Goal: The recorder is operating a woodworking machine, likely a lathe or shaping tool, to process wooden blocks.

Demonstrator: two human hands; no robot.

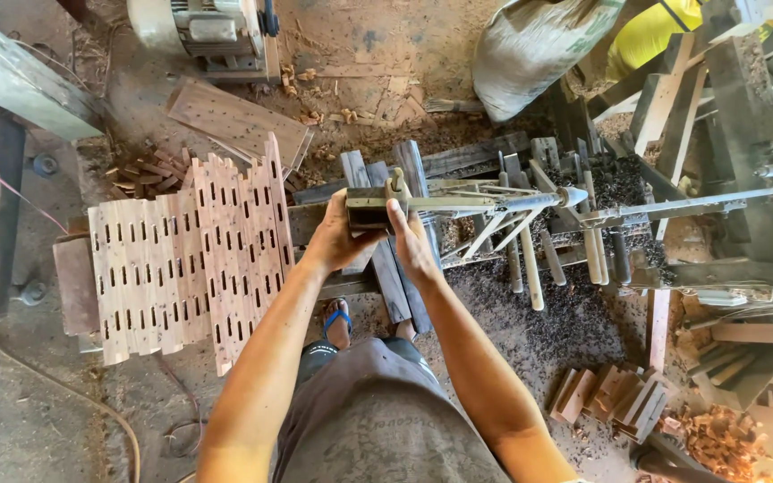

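A dark wooden block sits against the end of a long metal spindle of a lathe-like machine. My left hand grips the block from the left and below. On its right side my right hand wraps the block, thumb up along its face. Both arms reach forward from the bottom of the view. Beside my left arm lies a stack of pale slotted wooden slats, fanned out side by side.
Dark wood shavings cover the machine frame and floor. Several turned sticks lean under the spindle. Short wood blocks lie at the lower right. A motor and a grey sack stand at the back.
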